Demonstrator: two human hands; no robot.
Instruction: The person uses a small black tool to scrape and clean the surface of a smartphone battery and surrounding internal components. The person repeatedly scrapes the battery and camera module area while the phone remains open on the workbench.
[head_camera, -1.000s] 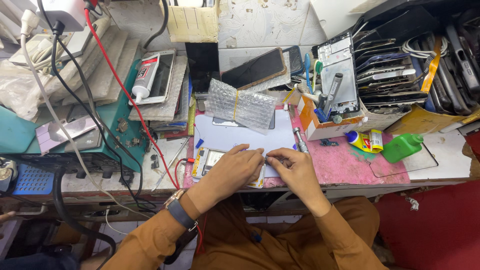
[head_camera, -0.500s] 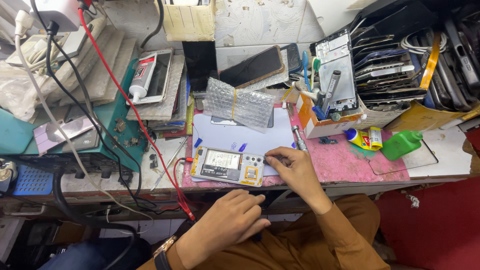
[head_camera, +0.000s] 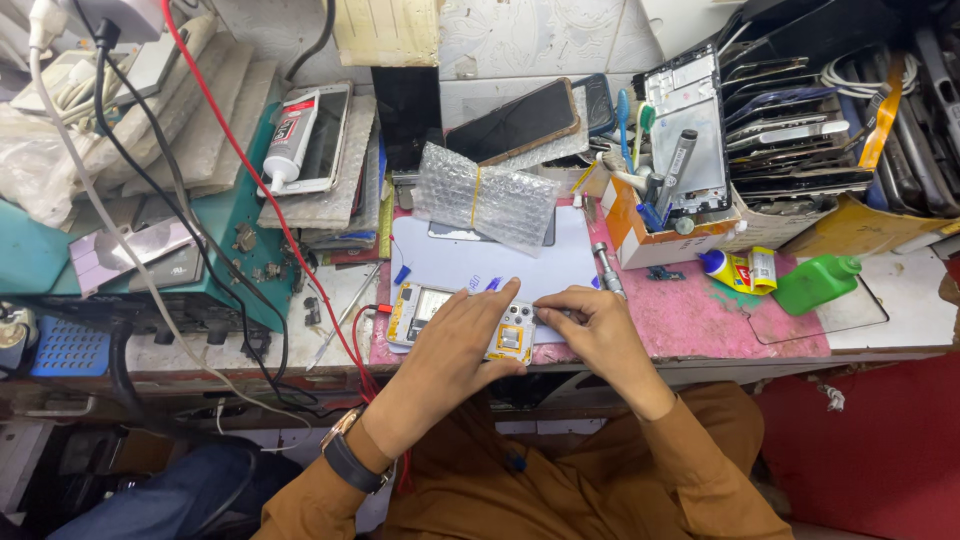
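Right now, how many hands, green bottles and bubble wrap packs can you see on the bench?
Hands: 2, left hand and right hand
Green bottle: 1
Bubble wrap pack: 1
Total: 4

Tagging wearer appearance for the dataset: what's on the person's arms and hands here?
Both hands are bare, no gloves. Left hand and right hand come out of long rust-brown sleeves. The left wrist carries a watch with a dark strap and gold-toned case. No rings can be made out.

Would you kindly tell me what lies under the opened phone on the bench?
The opened phone lies on a pale grey mat. The left hand covers its middle, so what is under there stays hidden.
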